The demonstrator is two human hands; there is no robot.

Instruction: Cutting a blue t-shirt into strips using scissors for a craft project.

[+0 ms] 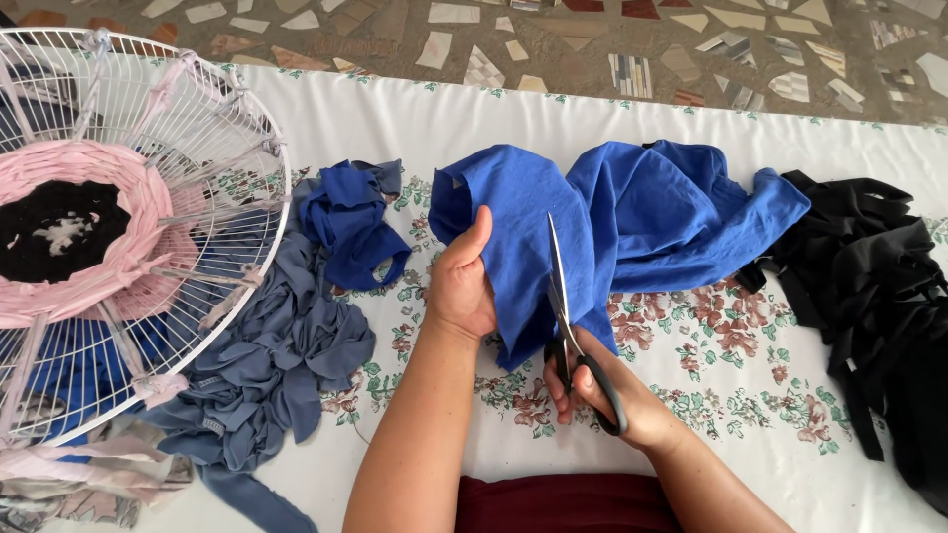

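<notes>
Scissors (568,326) in right hand's (602,390) closed grip slice blue cloth (612,212) pinched by left hand (462,281).

Your single head-worn camera looks steeply down and forward over your forearms, close above the flower-printed cloth (691,415), with the mosaic floor (592,49) along the top edge. No second view shares this scene.

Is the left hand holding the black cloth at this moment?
No, the left hand grips the blue cloth, while the black cloth lies untouched at the far right.
</notes>
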